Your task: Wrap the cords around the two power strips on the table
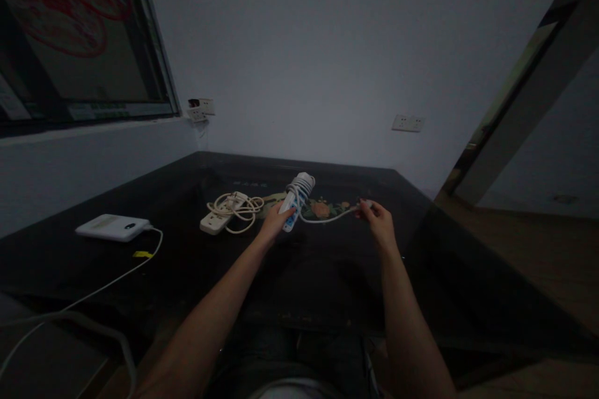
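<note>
Strip (289, 223) btwn hands, nearer L hand (272, 221); long axis runs away from wearer, far end leaning R. Cord (322, 222) wound round far half, then sags across to R hand (380, 221). L: closed on strip's near half, thumb on top. R: fingertips pinching cord's end, prob. plug. 2nd strip (213, 222) on table (304, 274), L of 1st.

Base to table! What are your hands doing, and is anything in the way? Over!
Left hand gripping strip, cord wound round it. Right hand pinching cord's far end. Other strip off to the left, not in the way. Over.
</note>
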`<state>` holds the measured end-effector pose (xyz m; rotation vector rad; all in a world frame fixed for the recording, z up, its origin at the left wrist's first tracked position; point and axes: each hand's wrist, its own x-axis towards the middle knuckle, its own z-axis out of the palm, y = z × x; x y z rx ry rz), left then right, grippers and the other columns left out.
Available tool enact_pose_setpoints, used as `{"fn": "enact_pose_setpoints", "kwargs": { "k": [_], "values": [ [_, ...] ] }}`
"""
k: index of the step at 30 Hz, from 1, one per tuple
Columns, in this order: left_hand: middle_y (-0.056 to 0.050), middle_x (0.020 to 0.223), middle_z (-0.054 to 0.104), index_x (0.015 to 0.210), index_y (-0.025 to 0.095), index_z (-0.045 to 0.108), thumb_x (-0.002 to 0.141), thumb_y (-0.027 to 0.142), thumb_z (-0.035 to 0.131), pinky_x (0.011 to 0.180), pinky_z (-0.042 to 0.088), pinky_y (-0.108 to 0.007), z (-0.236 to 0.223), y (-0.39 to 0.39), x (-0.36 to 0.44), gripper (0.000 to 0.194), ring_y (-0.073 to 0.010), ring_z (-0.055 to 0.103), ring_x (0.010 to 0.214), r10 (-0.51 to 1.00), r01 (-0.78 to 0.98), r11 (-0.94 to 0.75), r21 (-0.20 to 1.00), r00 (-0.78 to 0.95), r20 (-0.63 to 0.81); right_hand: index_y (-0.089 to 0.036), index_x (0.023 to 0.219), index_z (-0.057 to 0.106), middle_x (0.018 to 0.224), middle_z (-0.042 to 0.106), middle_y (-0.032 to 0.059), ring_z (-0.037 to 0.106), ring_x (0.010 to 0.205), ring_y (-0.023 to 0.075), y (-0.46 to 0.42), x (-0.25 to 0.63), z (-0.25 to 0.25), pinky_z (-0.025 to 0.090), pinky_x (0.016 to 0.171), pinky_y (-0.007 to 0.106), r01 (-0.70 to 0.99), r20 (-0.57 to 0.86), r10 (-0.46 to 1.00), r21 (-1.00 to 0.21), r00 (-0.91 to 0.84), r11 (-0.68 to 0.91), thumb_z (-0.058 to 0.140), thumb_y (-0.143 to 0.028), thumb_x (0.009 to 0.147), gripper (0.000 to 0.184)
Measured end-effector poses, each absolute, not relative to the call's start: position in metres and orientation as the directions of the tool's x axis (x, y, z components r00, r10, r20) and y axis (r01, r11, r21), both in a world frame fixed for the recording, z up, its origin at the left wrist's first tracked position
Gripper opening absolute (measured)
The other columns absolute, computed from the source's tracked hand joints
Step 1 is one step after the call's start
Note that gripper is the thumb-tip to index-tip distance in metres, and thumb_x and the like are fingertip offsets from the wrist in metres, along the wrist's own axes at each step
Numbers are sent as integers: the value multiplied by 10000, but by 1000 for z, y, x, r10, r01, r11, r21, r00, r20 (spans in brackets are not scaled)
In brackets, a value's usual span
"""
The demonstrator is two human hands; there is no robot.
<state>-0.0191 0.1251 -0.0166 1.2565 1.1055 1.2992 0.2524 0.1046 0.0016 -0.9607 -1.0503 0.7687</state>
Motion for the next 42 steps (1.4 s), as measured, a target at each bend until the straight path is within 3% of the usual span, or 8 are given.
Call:
{"fn": "enact_pose_setpoints", "kwargs": {
  "k": [3,7,15,21,26,34,42],
  "values": [
    [-33,724,692,973,135,645,717,299,676,597,478,-251,-17,126,-19,306,-173,649,628,994,-10,-102,995,37,102,-147,857,668,736,699,40,657,611,141,102,257,5,557,613,281,-186,358,860,-876,365,444,723,-529,652,437],
    [-35,700,695,942,146,648,726,294,665,542,473,-251,-13,120,-16,262,-181,657,584,984,41,-57,998,169,49,-150,861,638,804,709,54,680,671,151,106,262,4,572,655,294,-366,337,810,-762,479,534,785,-459,611,424],
    [-46,749,723,878,151,694,660,327,736,528,457,-220,0,93,-11,284,-172,663,601,820,153,-24,988,568,-68,-200,897,566,838,678,5,676,762,134,110,267,0,556,776,320,-313,344,701,-712,625,628,741,-450,670,380],
    [-89,865,720,1009,143,670,719,396,697,586,484,-241,11,82,-12,386,-182,673,661,673,31,-37,999,739,2,-173,931,600,764,671,3,643,595,110,112,261,-6,524,558,227,-235,322,738,-808,594,541,763,-431,618,438],
    [-107,847,710,1041,122,627,693,440,706,535,494,-268,9,92,-12,478,-206,675,629,838,-111,-3,994,542,63,-154,793,589,643,636,-17,614,476,111,113,256,-9,457,398,186,-176,295,783,-874,548,452,744,-499,619,417],
    [-40,718,690,972,125,592,769,382,643,499,480,-231,-10,120,-15,332,-156,650,527,979,-123,-60,991,185,82,-171,748,556,554,603,-42,607,425,116,109,258,-2,487,408,207,-232,285,794,-855,537,464,727,-503,646,387],
    [-25,647,672,954,115,603,783,339,645,457,464,-219,-16,125,-19,285,-153,641,494,991,-47,13,999,132,-7,-187,850,609,765,670,-21,609,551,73,100,266,13,509,533,208,-406,296,752,-696,589,592,627,-491,780,313]
  ]
}}
